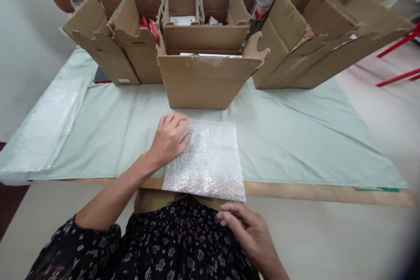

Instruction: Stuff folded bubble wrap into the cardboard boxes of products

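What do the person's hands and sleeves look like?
Left hand and right hand: five-fingered, bare, no gloves; no rings, watch or cables visible. Left sleeve: black with small pale flowers, loose, ending near the elbow, matching the top. Right sleeve isn't visible; only bare forearm shows there.

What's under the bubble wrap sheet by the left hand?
The pale green cloth and, nearest the person, the wooden table edge appear to run under the bubble wrap sheet. Anything flat in between would be covered; can't tell.
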`<state>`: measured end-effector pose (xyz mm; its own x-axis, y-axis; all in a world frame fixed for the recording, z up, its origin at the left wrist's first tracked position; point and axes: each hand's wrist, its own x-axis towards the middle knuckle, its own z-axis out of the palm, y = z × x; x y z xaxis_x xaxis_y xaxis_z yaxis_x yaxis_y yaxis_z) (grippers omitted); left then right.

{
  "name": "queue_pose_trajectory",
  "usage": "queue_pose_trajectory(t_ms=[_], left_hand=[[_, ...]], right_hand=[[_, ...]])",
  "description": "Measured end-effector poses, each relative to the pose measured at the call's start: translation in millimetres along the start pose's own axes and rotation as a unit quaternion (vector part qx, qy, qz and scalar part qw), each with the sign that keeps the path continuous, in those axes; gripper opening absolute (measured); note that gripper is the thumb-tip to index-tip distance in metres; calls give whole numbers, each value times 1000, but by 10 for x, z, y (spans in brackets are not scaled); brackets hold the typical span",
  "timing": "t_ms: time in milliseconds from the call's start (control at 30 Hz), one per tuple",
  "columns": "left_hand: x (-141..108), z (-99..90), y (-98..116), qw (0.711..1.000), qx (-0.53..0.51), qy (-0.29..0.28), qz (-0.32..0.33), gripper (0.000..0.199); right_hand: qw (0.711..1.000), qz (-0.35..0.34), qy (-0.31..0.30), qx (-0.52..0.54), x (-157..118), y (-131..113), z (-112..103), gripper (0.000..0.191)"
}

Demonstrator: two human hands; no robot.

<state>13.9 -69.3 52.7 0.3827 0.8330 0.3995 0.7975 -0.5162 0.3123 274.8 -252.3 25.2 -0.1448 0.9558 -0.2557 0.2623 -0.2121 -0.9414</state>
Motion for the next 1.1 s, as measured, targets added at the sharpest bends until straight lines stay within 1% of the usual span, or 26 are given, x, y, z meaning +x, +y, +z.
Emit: queue_pose_trajectory(t_ms=[33,67,100,167,233,267,333,400,500,567,600,633,700,767,800,833,867,900,967,1000,1033,1100], left_hand=[[-134,-25,4,999,-28,-8,26,31],[-275,-48,6,997,-59,-27,50,30],[-410,-64,6,993,-85,-52,66,28],[-627,-75,5,986,-118,-92,79,27],[-743,-61,8,984,-128,-104,70,26],[-765,-51,10,984,-130,-104,64,26],[-765,-37,8,984,-132,-108,55,26],[-743,-41,-7,981,-137,-123,52,29],[-736,-90,-55,972,-174,-151,42,39],[-753,-152,-105,961,-220,-167,31,49],[-765,-193,-134,952,-246,-179,24,55],[-777,-241,-166,942,-275,-194,17,60],[-798,-348,-228,914,-336,-227,-5,74],[-809,-444,-266,883,-397,-247,-33,93],[-808,-476,-269,874,-414,-249,-51,100],[-800,-492,-258,873,-416,-243,-73,103],[-785,-489,-234,880,-403,-230,-103,99],[-761,-466,-198,890,-380,-211,-138,85],[-692,-369,-113,911,-324,-152,-204,45],[-649,-306,-73,917,-304,-119,-227,30],[-602,-240,-41,922,-290,-90,-239,22],[-506,-124,-6,934,-260,-51,-239,17]], right_hand=[[997,-54,30,-52,-15,-10,-106,18],[985,-112,62,-112,-13,-19,-209,13],[965,-168,88,-181,8,-24,-299,17],[904,-258,108,-323,108,-24,-419,36],[845,-305,85,-430,256,-11,-455,47],[825,-315,66,-465,332,-3,-450,47],[802,-331,36,-497,459,9,-423,45],[792,-351,26,-498,533,13,-404,41],[796,-384,39,-466,553,0,-411,34],[809,-394,57,-432,535,-32,-422,30],[820,-394,65,-409,524,-60,-424,29],[835,-391,71,-381,514,-97,-424,28],[873,-369,78,-310,510,-193,-418,26],[911,-322,96,-237,541,-300,-410,21],[927,-291,108,-208,575,-348,-407,17],[940,-260,121,-184,625,-389,-406,13],[950,-231,133,-162,688,-418,-407,10],[957,-207,144,-141,762,-436,-408,11],[969,-164,156,-101,925,-439,-412,17],[973,-143,158,-85,1002,-427,-413,21],[976,-125,161,-74,1069,-409,-412,25],[978,-102,168,-73,1165,-359,-408,33]])
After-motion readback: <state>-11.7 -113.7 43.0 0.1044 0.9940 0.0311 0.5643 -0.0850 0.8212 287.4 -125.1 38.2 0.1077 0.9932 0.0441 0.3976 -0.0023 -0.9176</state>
